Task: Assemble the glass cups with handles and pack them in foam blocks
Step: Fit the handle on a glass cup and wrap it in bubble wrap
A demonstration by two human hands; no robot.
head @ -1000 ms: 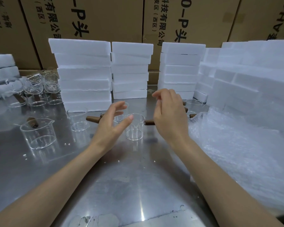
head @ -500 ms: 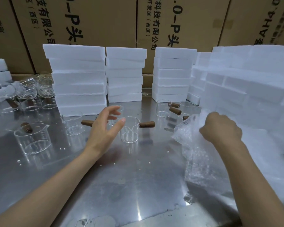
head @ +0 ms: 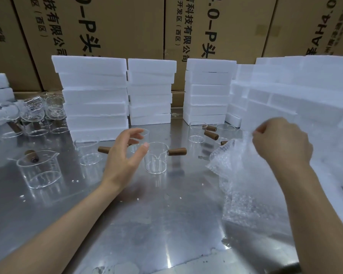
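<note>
On the steel tabletop (head: pixel 151 224), near its middle, a glass cup (head: pixel 155 158) stands upright with a brown wooden handle (head: pixel 177 151) sticking out to its right. The left hand (head: pixel 123 155) hovers just left of this cup, fingers (head: pixel 137 133) spread wide and loosely curved, thumb pointing toward the rim; whether the thumb touches the glass I cannot tell. It holds nothing. A second brown handle (head: pixel 104 149) shows just left of that hand, beside another clear cup (head: pixel 89 155).

At the right, the right hand (head: pixel 281 145) is raised above the tabletop with its fingers curled, pinching the top edge of a sheet of bubble wrap (head: pixel 244 184), which hangs down and bunches onto the surface below.

Farther left, a larger glass beaker (head: pixel 38 169) with a pour spout stands alone, a brown handle at its far side. At the far left edge, a cluster of glass cups (head: pixel 34 117) is crowded together. Beyond the centre, between the hands, more small cups and loose brown handles (head: pixel 211 134) lie near the foot of the foam.

Along the far side stand three stacks of white foam blocks (head: pixel 95 99), with a bigger heap of foam (head: pixel 297 95) at the right. Behind them rise brown cardboard cartons (head: pixel 115 26) printed with black characters.
</note>
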